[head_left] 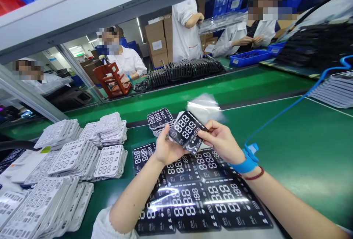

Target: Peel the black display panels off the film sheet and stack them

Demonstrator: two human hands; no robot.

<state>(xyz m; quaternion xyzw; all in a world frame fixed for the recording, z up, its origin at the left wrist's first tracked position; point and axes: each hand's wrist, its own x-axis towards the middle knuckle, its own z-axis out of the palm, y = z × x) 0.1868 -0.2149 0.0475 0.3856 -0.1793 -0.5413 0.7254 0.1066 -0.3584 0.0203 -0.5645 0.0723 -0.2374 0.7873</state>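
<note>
All places are taken from the black display panel [187,132], pinched between the left hand [168,149] and the right hand [220,139]. To its right, a wide passage is left over the green desk [289,150], crossed only by a blue cord [275,119]. Just behind it, the way is blocked by a small stack of black panels [160,119], and a clear plastic film [205,106] is seen close by. Below it, flat black panel sheets [193,198] are laid, so low passes are limited. Well left of it, the way is obstructed by stacks of white panels [82,158]. Far above it, reach is bounded by a white shelf beam [110,7].
</note>
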